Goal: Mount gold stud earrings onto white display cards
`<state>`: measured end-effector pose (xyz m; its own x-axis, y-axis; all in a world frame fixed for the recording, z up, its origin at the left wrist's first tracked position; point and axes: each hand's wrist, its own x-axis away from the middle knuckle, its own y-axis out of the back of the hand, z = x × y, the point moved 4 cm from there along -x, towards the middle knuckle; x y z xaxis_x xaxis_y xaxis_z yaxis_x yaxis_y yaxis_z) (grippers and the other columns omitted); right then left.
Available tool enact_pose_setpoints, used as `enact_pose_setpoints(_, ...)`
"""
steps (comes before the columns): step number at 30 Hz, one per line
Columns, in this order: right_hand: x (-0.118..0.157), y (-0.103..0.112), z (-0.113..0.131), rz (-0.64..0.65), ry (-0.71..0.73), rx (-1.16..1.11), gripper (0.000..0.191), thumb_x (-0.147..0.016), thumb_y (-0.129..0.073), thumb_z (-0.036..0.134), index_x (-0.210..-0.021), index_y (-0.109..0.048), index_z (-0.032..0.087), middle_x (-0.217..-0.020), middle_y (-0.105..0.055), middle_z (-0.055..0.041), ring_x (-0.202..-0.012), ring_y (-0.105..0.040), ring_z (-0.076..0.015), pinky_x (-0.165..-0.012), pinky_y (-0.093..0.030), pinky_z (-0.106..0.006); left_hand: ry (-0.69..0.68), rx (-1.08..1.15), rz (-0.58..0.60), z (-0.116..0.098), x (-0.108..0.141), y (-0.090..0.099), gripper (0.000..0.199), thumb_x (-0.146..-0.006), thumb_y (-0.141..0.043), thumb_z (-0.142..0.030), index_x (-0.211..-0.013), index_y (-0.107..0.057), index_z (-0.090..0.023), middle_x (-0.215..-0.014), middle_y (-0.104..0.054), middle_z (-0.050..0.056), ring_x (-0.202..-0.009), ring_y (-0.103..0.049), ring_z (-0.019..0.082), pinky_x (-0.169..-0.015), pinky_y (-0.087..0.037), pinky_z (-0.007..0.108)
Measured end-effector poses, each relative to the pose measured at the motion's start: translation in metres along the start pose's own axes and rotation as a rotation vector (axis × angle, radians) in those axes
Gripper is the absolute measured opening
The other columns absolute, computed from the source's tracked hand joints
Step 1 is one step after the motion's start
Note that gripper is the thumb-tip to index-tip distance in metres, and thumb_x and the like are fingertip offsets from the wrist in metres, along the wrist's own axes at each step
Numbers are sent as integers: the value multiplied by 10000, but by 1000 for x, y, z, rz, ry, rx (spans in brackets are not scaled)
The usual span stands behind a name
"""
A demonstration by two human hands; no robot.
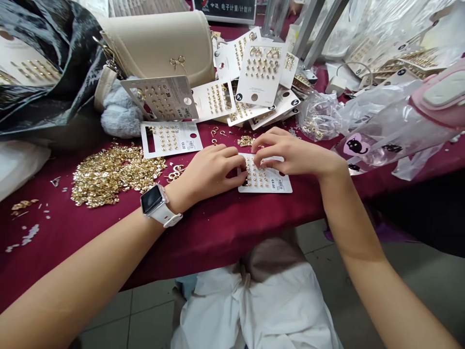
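A white earring card (281,185) with rows of small gold studs and a price label lies flat on the red tablecloth. My left hand (214,169), with a white-strapped watch at its wrist, has thumb and fingertips closed on the card's left edge. Over the card's upper part, my right hand (279,152) bends down with thumb and forefinger close together at the studs. Whatever is between those fingertips is too small to make out. Just beyond the hands sits a little heap of gold pieces (246,140). Another earring card (174,138) lies to the left.
A large pile of gold earring backs (112,174) spreads on the left, with gold hoops (176,173) beside it. Behind stand a cream handbag (160,46) and stacked earring cards (259,72). A pink-topped clear bottle (410,116) and plastic bags (319,114) occupy the right.
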<state>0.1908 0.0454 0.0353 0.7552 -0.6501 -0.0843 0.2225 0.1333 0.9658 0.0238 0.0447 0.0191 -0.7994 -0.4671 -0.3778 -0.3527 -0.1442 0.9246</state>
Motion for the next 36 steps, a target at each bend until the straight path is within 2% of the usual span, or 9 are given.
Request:
enact_pose_setpoints(11,2,-1,10,-102,131,261,216,-876,-454,76,-904,-652,156,-1121,-595,-115,-1021,-501,-239,-934,-431,-412,-20,6,0,1,0,-2,247,-909,-498,-340,-829,-649,-162,-755,-613,21,-701,-526,150,-650,-384,276)
enact_pose_setpoints(18,2,-3,15,-194,160,314,204,-853,-457,24,-888,-630,127,-1111,-583,-128,-1044,-498,-235,-903,-461,-363,-29,-12,4,0,0,-2,275,-918,-483,-354,-811,-650,-164,-734,-600,20,-698,-511,153,-646,-377,283)
enact_pose_setpoints(20,2,-1,14,-243,126,303,212,-867,-441,20,-882,-619,134,-1100,-585,-118,-1034,-503,-219,-905,-455,-343,-28,-9,9,0,0,-2,282,-922,-478,-359,-820,-654,-164,-732,-598,20,-694,-504,152,-645,-373,282)
enact_pose_setpoints(23,4,3,6,-276,-2,349,263,-874,-394,-1,-898,-612,146,-1046,-601,-101,-1015,-506,-216,-918,-439,-349,-15,-6,23,0,0,-1,272,-919,-485,-359,-840,-662,-168,-745,-605,21,-694,-500,152,-644,-369,282)
enact_pose_setpoints(28,10,1,-18,-158,-208,428,222,-870,-432,54,-855,-621,169,-1016,-610,-88,-988,-493,-241,-907,-424,-394,-1,18,47,1,1,-1,255,-915,-488,-350,-854,-665,-178,-772,-614,19,-716,-513,159,-657,-379,293)
enact_pose_setpoints(31,12,-4,-25,-84,-264,433,201,-861,-454,75,-828,-628,170,-1048,-609,-90,-952,-489,-235,-882,-423,-388,-1,32,42,1,1,-1,258,-917,-485,-351,-848,-663,-178,-773,-613,17,-720,-520,158,-662,-384,295)
enact_pose_setpoints(36,11,-4,-25,-84,-302,413,221,-897,-432,142,-894,-651,170,-1004,-641,-90,-929,-497,-240,-858,-419,-393,0,44,36,1,0,-1,253,-916,-491,-353,-858,-669,-182,-771,-612,16,-722,-524,159,-676,-390,296)
